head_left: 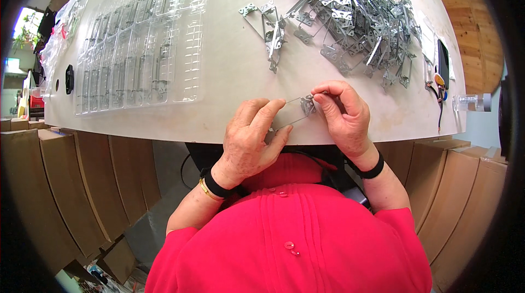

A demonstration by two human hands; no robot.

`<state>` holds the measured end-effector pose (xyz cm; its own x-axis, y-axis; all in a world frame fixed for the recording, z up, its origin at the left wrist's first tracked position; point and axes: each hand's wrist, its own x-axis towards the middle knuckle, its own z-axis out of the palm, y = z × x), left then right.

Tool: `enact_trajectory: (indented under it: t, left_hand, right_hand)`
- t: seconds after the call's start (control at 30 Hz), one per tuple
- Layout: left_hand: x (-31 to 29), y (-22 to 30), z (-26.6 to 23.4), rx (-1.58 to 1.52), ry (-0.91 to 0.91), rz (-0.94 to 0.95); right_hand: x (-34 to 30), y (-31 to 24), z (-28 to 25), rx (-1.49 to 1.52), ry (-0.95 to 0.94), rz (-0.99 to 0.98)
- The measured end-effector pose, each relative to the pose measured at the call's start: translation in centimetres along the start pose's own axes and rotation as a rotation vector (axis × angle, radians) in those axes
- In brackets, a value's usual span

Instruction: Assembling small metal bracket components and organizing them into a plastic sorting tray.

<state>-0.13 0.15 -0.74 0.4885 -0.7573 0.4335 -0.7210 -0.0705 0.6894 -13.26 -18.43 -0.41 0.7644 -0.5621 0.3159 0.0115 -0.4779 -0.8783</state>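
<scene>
Near the table's front edge, a thin silver metal bracket (307,106) with slim arms is held between my two hands. My left hand (249,137) grips the ends of its arms between fingers and thumb. At the other end, the thumb and forefinger of my right hand (347,120) pinch the bracket's wider plate; the fingertips cover part of it. Just beyond my hands lies a small cluster of similar brackets (270,33). A large tangled heap of metal brackets (350,19) spreads over the far right of the table.
Clear plastic trays (188,77) with brackets in their slots lie on the left of the white table (229,74). A small black object (69,79) sits beside them. At right are a phone (443,60) and a clear cylinder (473,102). Cardboard boxes (71,183) stand below.
</scene>
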Motion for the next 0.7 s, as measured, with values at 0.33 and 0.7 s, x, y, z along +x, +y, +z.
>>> enact_trajectory:
  t: [0.33,0.7]
  left_hand:
    - [0.03,0.10,0.02,0.003,0.002,-0.010]
    - [0.07,0.02,-0.11,0.021,0.000,0.022]
  right_hand:
    - [-0.12,0.03,-0.04,0.007,0.011,0.035]
    - [0.15,0.42,0.14,-0.028,0.030,-0.051]
